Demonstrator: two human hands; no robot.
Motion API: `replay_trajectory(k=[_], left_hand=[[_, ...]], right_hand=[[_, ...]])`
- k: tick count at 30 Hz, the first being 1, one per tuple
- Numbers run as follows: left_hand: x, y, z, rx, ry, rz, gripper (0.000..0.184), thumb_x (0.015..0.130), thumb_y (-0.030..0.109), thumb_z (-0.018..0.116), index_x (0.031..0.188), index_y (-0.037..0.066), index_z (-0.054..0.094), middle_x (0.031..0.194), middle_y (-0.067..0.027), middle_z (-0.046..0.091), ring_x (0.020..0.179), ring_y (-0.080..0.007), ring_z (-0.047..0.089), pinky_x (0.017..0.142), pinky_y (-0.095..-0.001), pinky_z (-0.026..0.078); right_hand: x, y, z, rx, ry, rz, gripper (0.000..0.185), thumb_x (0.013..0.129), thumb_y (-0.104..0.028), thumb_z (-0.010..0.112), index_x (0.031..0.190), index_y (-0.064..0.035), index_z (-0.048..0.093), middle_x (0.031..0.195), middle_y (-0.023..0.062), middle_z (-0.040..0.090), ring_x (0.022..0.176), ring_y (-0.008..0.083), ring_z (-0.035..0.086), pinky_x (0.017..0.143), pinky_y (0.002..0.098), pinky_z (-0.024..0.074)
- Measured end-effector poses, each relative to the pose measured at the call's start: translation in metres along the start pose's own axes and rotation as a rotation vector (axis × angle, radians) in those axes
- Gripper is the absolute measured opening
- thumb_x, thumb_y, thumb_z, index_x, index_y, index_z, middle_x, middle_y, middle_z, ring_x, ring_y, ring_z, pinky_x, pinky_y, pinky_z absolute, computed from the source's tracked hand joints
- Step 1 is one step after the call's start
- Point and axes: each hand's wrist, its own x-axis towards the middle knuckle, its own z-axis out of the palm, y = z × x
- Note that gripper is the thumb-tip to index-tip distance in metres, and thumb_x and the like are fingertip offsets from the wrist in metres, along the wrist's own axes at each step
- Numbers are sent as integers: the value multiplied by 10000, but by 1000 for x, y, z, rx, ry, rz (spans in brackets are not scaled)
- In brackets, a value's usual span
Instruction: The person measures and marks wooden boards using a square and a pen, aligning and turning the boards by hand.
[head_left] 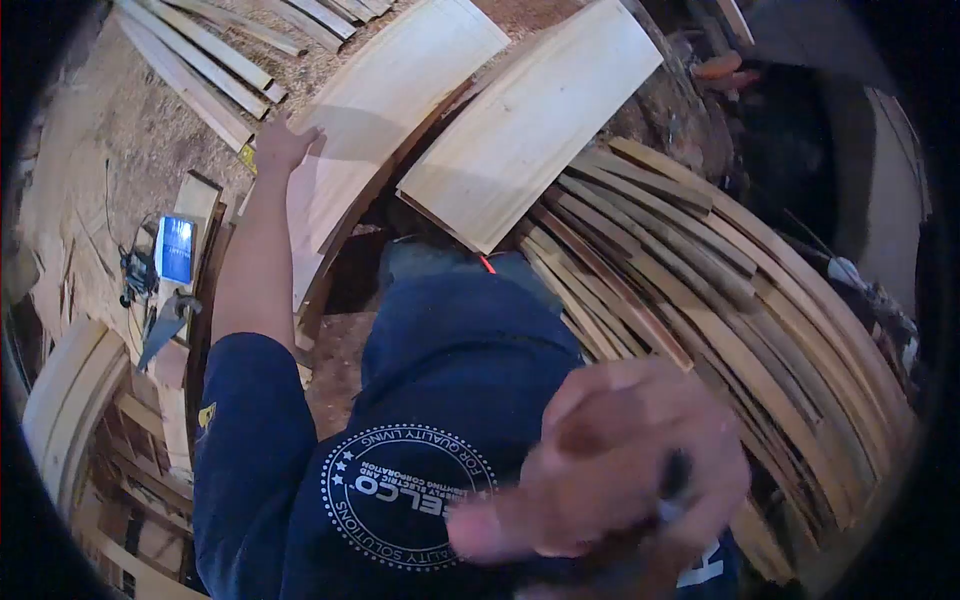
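My left hand (283, 147) reaches forward with its fingers apart, at the left edge of a wide pale board (385, 100). A small yellow piece (247, 157) shows beside its wrist; I cannot tell what it is. Close to the camera, my right hand (625, 470) is raised over my lap and blurred, its fingers curled. A small dark-tipped thing (676, 470) with a greyish part shows among those fingers, too smeared to name. A second wide board (535, 125) lies across the front of my legs, to the right of the first.
Many narrow wooden strips (700, 270) are heaped on the right. More strips (210, 65) lie on sawdust-covered ground at the upper left. On the left are a phone with a lit screen (175, 249), a hammer-like metal tool (172, 322) and a slatted wooden structure (80, 400).
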Motion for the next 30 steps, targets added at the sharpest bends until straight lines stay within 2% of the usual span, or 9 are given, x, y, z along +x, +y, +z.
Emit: replay_trajectory(k=[2,5,9,12,15,20,23,26,30], left_hand=[[28,-17,25,-138,-123,29,926,803,731,689,1416,46,579,1390,-274,606,1304,-406,586,1102,-492,465],[39,-9,25,-119,-245,65,959,846,800,567,1368,-3,603,1351,-301,621,1284,-426,598,1091,-499,468],[71,-44,74,-6,-231,130,972,935,822,354,1300,-33,635,1298,-316,641,1259,-446,606,1062,-515,484],[29,-2,16,52,-279,59,847,1059,647,202,1315,-42,622,1282,-347,627,1234,-456,608,1074,-537,462],[-19,35,-38,-84,-183,-64,885,1051,670,187,1241,-52,663,1209,-336,666,1198,-463,623,1068,-530,464],[-34,12,-34,-151,-152,-112,887,1021,726,224,1203,4,706,1196,-303,684,1157,-456,651,996,-564,496],[-47,-7,-50,-163,-105,-98,870,1023,721,249,1192,3,711,1170,-301,690,1124,-471,655,961,-568,500],[-79,4,-87,-183,-11,-142,847,1017,727,296,1125,-2,713,1100,-290,703,1058,-487,660,899,-573,506],[-116,33,-119,-273,132,-170,796,996,747,369,970,19,690,958,-266,704,961,-492,664,810,-565,504]], right_hand=[[10,11,-13,-207,-106,153,268,819,-104,837,1073,-42,777,1036,145,730,767,218,713,670,314,567],[-11,34,-5,-292,34,547,170,801,-50,823,937,-65,722,1048,140,740,823,238,731,705,340,585],[-56,75,-15,-501,119,544,201,871,-158,803,922,-53,639,909,119,714,762,284,695,698,374,554],[-78,81,-22,-527,168,669,216,874,-177,807,880,-50,634,855,122,707,743,291,697,680,379,548],[-88,90,-30,-582,164,678,223,899,-185,788,841,-41,628,832,121,706,743,282,696,684,372,543],[-92,99,-41,-661,146,651,220,934,-180,757,838,-20,639,847,125,705,756,255,692,710,352,544],[-98,105,-52,-669,143,751,342,936,-350,741,872,-24,659,803,154,691,728,344,671,682,413,531],[-104,112,-65,-704,67,905,372,943,-377,720,893,-15,651,799,174,679,760,371,664,698,435,521],[-106,126,-83,-761,-33,859,299,941,-332,727,903,-43,662,751,183,640,737,389,645,662,482,495]])
